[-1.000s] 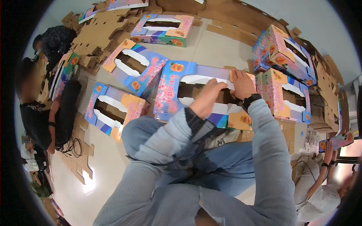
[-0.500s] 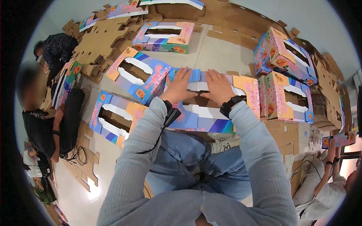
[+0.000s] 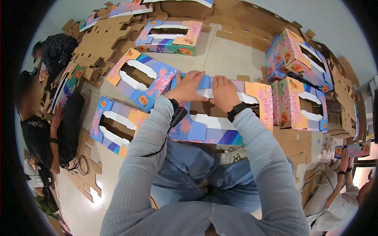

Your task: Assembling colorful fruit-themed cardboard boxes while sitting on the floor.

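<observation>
In front of me lies a printed cardboard carton (image 3: 220, 136), blue, purple and orange, with a long handle opening edged by white flaps. Over the blue flap on its far top strip lies my left hand (image 3: 187, 89), its fingers stretched to the right. My right hand (image 3: 225, 95) rests beside it on the same strip, fingers extended toward the far edge. Both thumbs point at each other close to the white edge of the opening. The palms' undersides are hidden, and neither hand lifts anything.
Similar cartons stand close by: two at left (image 3: 155, 82) (image 3: 114, 128), one farther back (image 3: 169, 41), and a stack at right (image 3: 301, 104). Flat brown cardboard (image 3: 98, 43) is piled at far left. Co-workers sit at left (image 3: 37, 133) and lower right (image 3: 338, 200).
My left hand has turned, its fingers now slanting more to the right. The right hand has drawn slightly toward it. The carton's near edge sits a little closer to me.
</observation>
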Tool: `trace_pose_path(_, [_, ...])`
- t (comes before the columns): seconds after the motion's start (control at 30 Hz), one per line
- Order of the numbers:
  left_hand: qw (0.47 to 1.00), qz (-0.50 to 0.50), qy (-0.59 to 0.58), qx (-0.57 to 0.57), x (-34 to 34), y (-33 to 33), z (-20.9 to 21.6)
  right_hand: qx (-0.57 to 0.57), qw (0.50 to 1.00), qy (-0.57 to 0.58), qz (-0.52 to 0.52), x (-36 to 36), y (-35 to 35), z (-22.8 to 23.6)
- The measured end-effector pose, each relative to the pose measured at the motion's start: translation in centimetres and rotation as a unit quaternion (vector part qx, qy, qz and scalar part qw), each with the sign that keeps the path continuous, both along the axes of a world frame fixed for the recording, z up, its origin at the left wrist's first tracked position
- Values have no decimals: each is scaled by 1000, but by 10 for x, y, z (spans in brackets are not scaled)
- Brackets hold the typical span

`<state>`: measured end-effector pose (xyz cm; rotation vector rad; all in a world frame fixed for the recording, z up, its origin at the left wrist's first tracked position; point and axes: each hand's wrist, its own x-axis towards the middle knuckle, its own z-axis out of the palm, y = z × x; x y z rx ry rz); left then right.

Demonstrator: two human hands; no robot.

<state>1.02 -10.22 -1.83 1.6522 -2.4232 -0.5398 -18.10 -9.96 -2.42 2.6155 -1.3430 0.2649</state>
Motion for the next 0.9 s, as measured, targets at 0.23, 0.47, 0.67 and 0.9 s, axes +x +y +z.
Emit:
trace_pose_path(0.23, [1000, -7, 19, -8, 4, -2, -4, 16, 995, 102, -5, 3, -6, 8])
trace_pose_path(0.47, [962, 138, 196, -130, -45, 44, -19, 7, 997, 68, 39, -3, -19, -6])
trace_pose_path(0.67, [531, 314, 743, 259, -61, 84, -14, 37, 996, 72, 31, -3, -15, -1])
trace_pose_path(0.9, [263, 435, 800, 320, -71, 72, -7, 152, 987, -12, 46, -10, -14, 19])
